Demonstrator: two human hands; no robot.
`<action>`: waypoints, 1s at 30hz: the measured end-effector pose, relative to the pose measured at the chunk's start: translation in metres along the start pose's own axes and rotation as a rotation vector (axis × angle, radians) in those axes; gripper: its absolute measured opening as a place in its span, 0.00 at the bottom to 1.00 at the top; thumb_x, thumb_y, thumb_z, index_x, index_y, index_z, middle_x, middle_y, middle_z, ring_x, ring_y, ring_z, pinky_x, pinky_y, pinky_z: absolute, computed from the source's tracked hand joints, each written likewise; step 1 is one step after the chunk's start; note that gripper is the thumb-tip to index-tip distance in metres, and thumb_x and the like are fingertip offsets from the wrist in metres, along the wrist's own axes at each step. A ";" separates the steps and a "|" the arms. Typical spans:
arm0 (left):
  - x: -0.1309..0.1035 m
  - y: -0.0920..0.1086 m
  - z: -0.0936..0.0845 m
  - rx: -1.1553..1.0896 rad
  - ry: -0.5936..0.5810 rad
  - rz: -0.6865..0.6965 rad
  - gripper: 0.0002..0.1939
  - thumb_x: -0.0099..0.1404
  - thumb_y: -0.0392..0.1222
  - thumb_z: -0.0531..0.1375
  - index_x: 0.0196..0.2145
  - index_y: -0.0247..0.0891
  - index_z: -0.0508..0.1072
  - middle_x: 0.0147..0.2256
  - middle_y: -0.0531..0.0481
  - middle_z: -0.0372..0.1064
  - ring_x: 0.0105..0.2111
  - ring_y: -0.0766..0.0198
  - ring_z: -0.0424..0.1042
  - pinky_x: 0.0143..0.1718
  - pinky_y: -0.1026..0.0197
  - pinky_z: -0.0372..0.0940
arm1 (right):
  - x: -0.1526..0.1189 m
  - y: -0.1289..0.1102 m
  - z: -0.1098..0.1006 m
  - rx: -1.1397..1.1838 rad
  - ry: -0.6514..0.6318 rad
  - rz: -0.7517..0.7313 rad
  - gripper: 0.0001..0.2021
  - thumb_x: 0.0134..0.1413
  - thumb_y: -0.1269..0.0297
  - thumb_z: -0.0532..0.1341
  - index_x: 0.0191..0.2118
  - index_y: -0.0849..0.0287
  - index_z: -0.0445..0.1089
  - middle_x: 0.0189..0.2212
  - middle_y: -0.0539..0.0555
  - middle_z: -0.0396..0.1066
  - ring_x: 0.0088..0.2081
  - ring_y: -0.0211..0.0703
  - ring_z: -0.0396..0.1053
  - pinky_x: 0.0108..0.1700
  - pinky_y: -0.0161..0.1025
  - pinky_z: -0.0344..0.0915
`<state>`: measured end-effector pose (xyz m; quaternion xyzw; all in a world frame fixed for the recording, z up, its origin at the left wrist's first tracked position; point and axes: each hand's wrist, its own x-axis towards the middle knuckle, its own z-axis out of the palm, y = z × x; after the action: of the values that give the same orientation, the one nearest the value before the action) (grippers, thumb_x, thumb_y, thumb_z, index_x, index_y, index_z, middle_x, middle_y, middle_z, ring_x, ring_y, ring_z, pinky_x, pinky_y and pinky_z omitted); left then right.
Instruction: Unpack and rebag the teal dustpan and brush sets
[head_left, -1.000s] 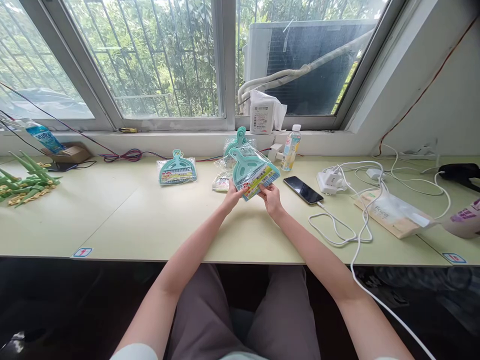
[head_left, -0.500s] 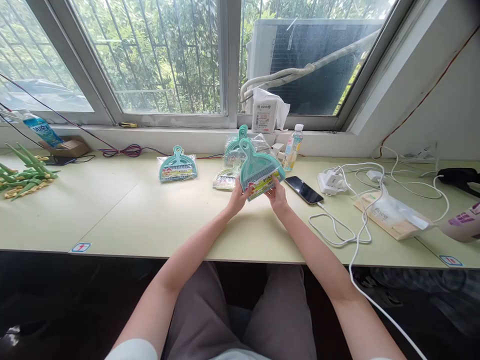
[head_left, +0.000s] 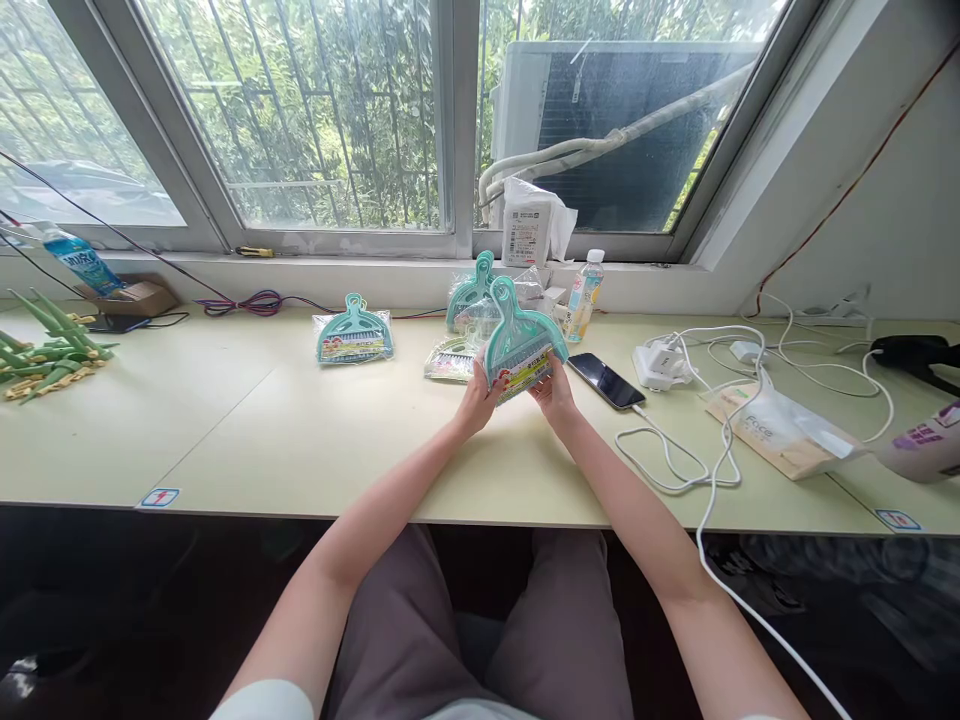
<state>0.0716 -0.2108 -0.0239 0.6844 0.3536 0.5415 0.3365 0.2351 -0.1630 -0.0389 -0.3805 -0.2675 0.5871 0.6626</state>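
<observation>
Between my two hands, above the table, is a green dustpan and brush set (head_left: 523, 335) with a printed label along its lower part, tilted with its handle up. My left hand (head_left: 478, 400) grips its lower left corner, and my right hand (head_left: 555, 393) grips the lower right edge; both are closed on it. A second wrapped dustpan set (head_left: 354, 333) lies flat to the left. Behind the held one, partly covered by it, are another green dustpan set (head_left: 472, 290) and a clear plastic package with a label (head_left: 448, 361).
A phone (head_left: 606, 380) on a white cable lies right of my hands, with a drink bottle (head_left: 584, 297) behind it. Farther right are a white charger (head_left: 663, 362), looped cables and a face tissue pack (head_left: 784, 430). Green plant cuttings (head_left: 52, 350) lie far left.
The held dustpan set has tilted a little, its handle shifting slightly right and its top edge leaning away. Both hands keep their grip; the other things stay put.
</observation>
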 end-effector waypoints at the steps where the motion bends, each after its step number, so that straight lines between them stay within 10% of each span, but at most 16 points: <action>1: 0.000 0.001 0.000 -0.002 0.011 0.011 0.35 0.66 0.50 0.55 0.65 0.42 0.44 0.60 0.41 0.57 0.59 0.50 0.58 0.61 0.48 0.52 | -0.001 -0.001 0.001 -0.006 -0.021 0.005 0.15 0.48 0.49 0.64 0.37 0.53 0.69 0.34 0.52 0.75 0.41 0.48 0.75 0.41 0.43 0.76; 8: 0.008 0.000 -0.007 -0.099 0.137 -0.037 0.37 0.64 0.50 0.58 0.65 0.45 0.44 0.57 0.42 0.60 0.58 0.50 0.60 0.60 0.47 0.54 | -0.013 -0.007 0.009 -0.035 -0.352 -0.086 0.21 0.39 0.58 0.72 0.41 0.54 0.69 0.43 0.52 0.75 0.48 0.48 0.73 0.50 0.45 0.72; 17: 0.002 -0.003 0.006 -0.263 -0.360 -0.354 0.34 0.63 0.64 0.53 0.58 0.41 0.51 0.52 0.35 0.66 0.44 0.53 0.72 0.43 0.48 0.67 | -0.011 -0.011 0.003 0.001 -0.229 -0.296 0.20 0.38 0.65 0.71 0.42 0.54 0.70 0.42 0.51 0.76 0.51 0.49 0.71 0.53 0.48 0.70; 23: 0.013 0.002 -0.008 -0.396 -0.073 -0.287 0.31 0.62 0.59 0.57 0.58 0.46 0.54 0.61 0.43 0.57 0.57 0.51 0.63 0.51 0.49 0.64 | -0.021 -0.014 0.011 -0.026 -0.226 -0.257 0.20 0.40 0.65 0.70 0.43 0.54 0.69 0.44 0.53 0.75 0.51 0.50 0.70 0.51 0.48 0.72; 30: 0.015 0.003 -0.014 -0.342 -0.026 -0.342 0.34 0.58 0.52 0.62 0.58 0.45 0.55 0.56 0.44 0.63 0.53 0.49 0.67 0.46 0.46 0.68 | -0.020 -0.009 0.011 -0.036 -0.232 -0.173 0.19 0.37 0.67 0.72 0.38 0.55 0.68 0.41 0.52 0.75 0.50 0.51 0.71 0.51 0.50 0.72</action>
<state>0.0612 -0.1989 -0.0111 0.5545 0.3632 0.5199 0.5388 0.2280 -0.1811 -0.0233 -0.2973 -0.3846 0.5631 0.6683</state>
